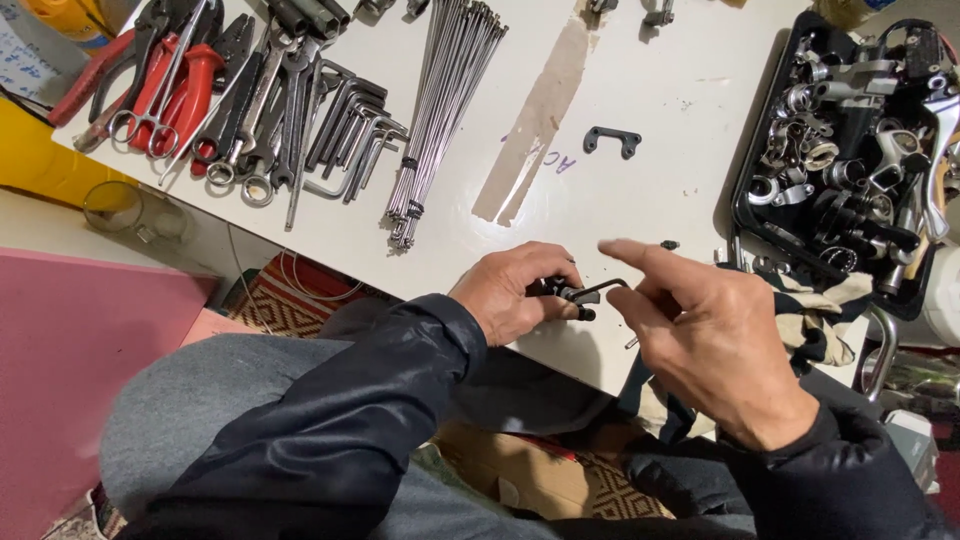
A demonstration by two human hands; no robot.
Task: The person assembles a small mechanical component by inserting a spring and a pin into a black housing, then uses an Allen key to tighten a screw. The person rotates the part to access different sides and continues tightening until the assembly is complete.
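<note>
While the left hand [518, 288] is closed around a small black metal part [553, 288] at the near edge of the white table [660, 90], a black hex key [600, 289] stands seated in it, its bent arm pointing right toward the right hand [705, 335]. That hand is loosely open: its forefinger points left above the key and the thumb sits just beside the key's long arm, but whether it pinches the key cannot be told. As a judgement, the work is midway: the key is engaged in the part, the part is off the table and in the hand, and the turning looks unfinished. Just past the fingertip a tiny dark screw [669, 244] lies loose on the table, and farther up rests a flat black bracket [611, 141] beside a strip of brown tape [538, 120]. To the right a black tray [752, 160] holds a heap of metal bicycle parts, with a rag [815, 310] hanging below it. To the left lie a bundle of thin steel spokes [440, 100], a row of hex keys [350, 130], spanners [260, 110] and red-handled pliers [175, 85]
</note>
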